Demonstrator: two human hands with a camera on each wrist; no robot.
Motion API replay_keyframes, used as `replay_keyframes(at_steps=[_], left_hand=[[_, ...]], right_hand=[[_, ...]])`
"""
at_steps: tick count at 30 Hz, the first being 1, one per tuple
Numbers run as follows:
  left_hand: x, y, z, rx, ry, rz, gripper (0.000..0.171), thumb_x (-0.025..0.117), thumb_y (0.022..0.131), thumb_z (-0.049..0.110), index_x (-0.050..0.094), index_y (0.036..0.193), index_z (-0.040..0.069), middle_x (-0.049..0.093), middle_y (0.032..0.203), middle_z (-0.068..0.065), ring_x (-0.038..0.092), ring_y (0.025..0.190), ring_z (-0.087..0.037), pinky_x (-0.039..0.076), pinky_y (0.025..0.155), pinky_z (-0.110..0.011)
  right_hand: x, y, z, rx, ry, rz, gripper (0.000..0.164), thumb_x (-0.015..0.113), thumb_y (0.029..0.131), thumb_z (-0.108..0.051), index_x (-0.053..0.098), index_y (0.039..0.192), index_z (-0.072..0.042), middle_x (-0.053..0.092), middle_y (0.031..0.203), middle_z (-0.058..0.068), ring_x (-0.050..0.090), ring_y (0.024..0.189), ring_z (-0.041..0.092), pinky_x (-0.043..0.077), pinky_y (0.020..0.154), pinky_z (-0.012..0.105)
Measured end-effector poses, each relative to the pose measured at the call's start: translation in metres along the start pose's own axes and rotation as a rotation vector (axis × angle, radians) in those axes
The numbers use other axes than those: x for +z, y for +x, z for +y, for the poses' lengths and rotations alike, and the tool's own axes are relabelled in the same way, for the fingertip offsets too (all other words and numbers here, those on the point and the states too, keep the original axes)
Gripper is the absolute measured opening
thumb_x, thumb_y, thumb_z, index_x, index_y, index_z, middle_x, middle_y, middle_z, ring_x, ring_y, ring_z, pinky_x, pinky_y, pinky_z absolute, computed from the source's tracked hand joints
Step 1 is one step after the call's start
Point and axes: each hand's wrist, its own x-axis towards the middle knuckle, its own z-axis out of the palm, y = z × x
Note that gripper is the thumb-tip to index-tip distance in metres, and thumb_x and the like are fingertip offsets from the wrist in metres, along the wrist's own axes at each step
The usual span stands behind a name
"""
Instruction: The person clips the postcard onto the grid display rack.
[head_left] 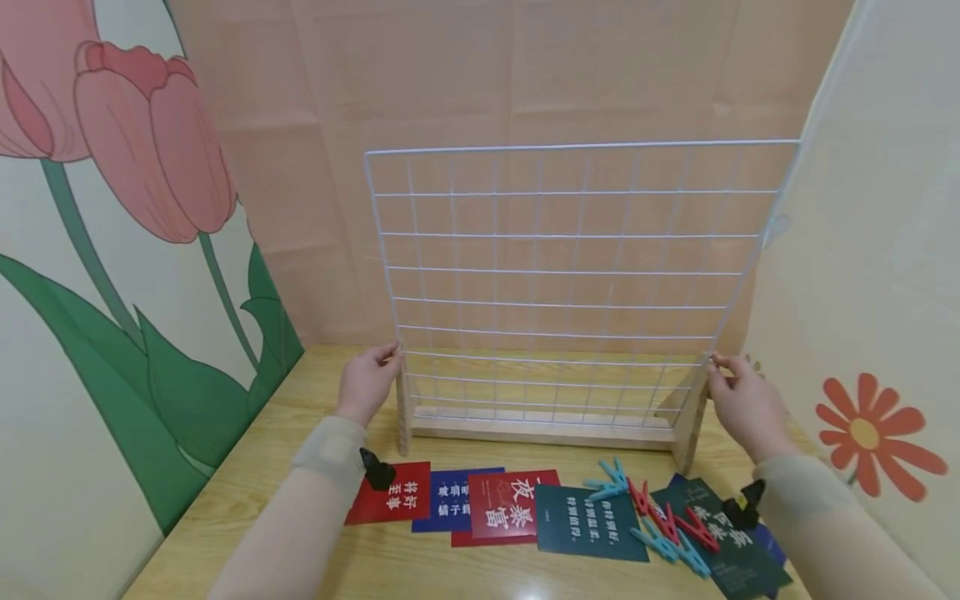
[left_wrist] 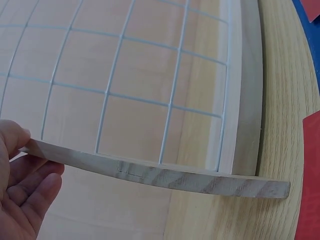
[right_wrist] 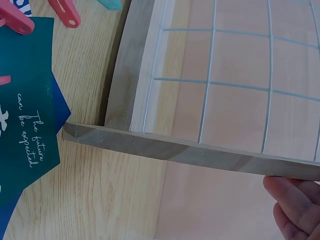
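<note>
A white wire grid rack (head_left: 570, 272) stands upright on the table in a wooden base (head_left: 540, 429) with a wooden side piece at each end. My left hand (head_left: 368, 385) pinches the upper end of the left side piece (left_wrist: 200, 183) between thumb and fingers. At the opposite end, my right hand (head_left: 750, 408) grips the top of the right side piece (head_left: 692, 421). In the right wrist view its fingers (right_wrist: 295, 200) press against the wood's outer face; the thumb is hidden there.
In front of the base lie red cards (head_left: 513, 504), a blue card (head_left: 446, 500) and dark green cards (head_left: 592, 525). Several blue clothespins (head_left: 656, 543) and red clothespins (head_left: 699, 528) lie over the cards at the right. Walls (head_left: 885, 275) flank the wooden table (head_left: 337, 367).
</note>
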Motion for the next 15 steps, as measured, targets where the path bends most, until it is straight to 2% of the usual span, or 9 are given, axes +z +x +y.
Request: replay_keyframes(at_steps=[6,15], left_hand=[[-0.0004,-0.0018,0.0004,-0.005,-0.011,0.013,0.041,0.059,0.096,0.033,0.059,0.132,0.015,0.06,0.13,-0.008,0.059,0.114,-0.024,0.05,0.09,-0.04],[0.0011,-0.0034,0.0019,0.021,0.016,0.037,0.04,0.058,0.096,0.032,0.06,0.132,0.014,0.061,0.129,-0.008,0.06,0.114,-0.024,0.051,0.088,-0.04]], right_hand=[[0.0014,0.0003,0.0011,-0.015,0.014,0.011,0.057,0.031,0.104,-0.04,0.039,0.141,0.003,0.061,0.114,0.031,0.06,0.095,0.043,0.042,0.054,0.031],[0.002,0.0005,0.0033,-0.042,0.013,0.04,0.054,0.033,0.104,-0.038,0.042,0.139,0.002,0.064,0.109,0.03,0.061,0.083,0.036,0.04,0.053,0.031]])
